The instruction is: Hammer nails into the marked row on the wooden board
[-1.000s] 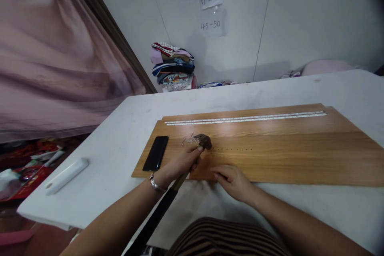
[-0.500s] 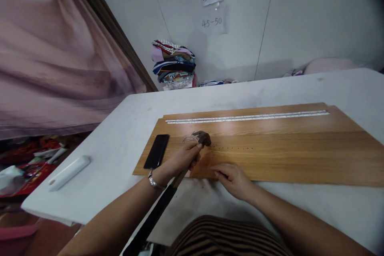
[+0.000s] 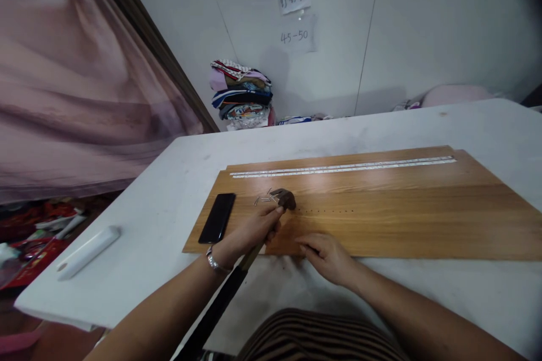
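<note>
My left hand (image 3: pixel 258 227) is wrapped round the hammer (image 3: pixel 287 199) close to its dark head, with the black handle running down toward my body. The head is over the wooden board (image 3: pixel 393 197), beside several loose nails (image 3: pixel 265 199). My right hand (image 3: pixel 326 254) rests at the near edge of the board, its fingers curled together; whether anything is between them is hidden. A row of small dark marks (image 3: pixel 325 211) runs to the right from the hammer head. Two silvery strips (image 3: pixel 342 168) lie along the board's far side.
A black phone (image 3: pixel 217 218) lies on the board's left end. On the white table (image 3: pixel 156 180) at the left is a white oblong object (image 3: pixel 88 252). Folded clothes (image 3: pixel 242 93) are stacked behind the table, and a pink curtain (image 3: pixel 84 67) hangs at the left.
The view has shifted slightly, so the board and the wall papers appear a little further left. My hands and the hammer hold nearly the same places on the board.
</note>
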Demonstrator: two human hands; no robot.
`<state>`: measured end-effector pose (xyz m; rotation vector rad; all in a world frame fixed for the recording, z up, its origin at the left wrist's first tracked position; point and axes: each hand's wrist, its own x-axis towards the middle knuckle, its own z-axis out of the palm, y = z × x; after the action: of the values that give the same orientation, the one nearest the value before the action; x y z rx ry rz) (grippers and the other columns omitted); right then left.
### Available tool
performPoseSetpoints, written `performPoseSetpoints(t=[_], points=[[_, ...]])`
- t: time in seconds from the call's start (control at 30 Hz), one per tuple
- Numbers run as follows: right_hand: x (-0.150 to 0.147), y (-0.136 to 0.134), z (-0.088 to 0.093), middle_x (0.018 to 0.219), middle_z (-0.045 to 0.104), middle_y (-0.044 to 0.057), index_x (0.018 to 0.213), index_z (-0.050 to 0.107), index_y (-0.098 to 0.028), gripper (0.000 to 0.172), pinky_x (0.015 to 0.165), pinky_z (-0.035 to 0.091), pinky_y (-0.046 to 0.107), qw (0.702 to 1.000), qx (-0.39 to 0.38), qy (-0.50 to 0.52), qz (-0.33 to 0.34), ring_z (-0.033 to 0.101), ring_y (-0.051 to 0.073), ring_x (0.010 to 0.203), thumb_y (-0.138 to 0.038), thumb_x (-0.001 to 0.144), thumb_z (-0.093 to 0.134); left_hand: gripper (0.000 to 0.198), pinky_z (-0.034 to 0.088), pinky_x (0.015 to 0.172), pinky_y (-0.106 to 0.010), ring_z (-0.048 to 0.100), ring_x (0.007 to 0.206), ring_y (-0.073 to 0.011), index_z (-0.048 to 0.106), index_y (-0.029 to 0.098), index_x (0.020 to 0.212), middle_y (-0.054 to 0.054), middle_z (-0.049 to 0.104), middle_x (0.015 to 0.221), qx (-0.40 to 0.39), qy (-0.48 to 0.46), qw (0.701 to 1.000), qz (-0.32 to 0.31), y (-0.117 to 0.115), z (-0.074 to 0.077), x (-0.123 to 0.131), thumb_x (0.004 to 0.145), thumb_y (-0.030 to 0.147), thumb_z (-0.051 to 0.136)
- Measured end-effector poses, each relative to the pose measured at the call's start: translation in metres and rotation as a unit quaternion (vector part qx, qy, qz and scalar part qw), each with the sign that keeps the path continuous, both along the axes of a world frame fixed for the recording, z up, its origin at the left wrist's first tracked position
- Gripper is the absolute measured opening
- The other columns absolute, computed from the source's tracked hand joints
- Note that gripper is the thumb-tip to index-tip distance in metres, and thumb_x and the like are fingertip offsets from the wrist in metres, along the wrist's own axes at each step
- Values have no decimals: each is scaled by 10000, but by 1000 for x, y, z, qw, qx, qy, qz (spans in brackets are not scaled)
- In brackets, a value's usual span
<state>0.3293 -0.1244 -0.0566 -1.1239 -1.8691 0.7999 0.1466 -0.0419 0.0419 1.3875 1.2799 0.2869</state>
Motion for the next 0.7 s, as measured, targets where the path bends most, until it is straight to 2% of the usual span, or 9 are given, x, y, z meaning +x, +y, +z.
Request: performPoseSetpoints(t=[0.23, 0.5, 0.7], points=[[0, 0, 0, 960, 762, 76, 1057, 721, -199, 271, 767, 542, 316, 1000, -3, 0, -2, 707, 198, 863, -198, 920, 488, 446, 357, 426, -186, 434, 461, -61, 529, 163, 897, 44, 487, 624, 1, -8, 1000, -11, 1, 3, 0, 831, 603, 489], [0, 0, 1, 946, 759, 65, 1051, 718, -215, 263, 749, 532, 310, 1000, -4, -1, 1, 699, 191, 842, -202, 923, 489, 448, 357, 419, -192, 443, 456, -69, 566, 158, 905, 35, 496, 620, -2, 9, 1000, -10, 1, -4, -1, 840, 591, 471], [0, 0, -2, 966, 760, 73, 1061, 713, -213, 269, 758, 538, 322, 1000, -7, 1, 0, 707, 199, 864, -196, 923, 483, 437, 351, 421, -175, 433, 460, -57, 537, 171, 949, 45, 492, 632, -6, -16, 1000, 2, 1, 5, 0, 838, 591, 496]])
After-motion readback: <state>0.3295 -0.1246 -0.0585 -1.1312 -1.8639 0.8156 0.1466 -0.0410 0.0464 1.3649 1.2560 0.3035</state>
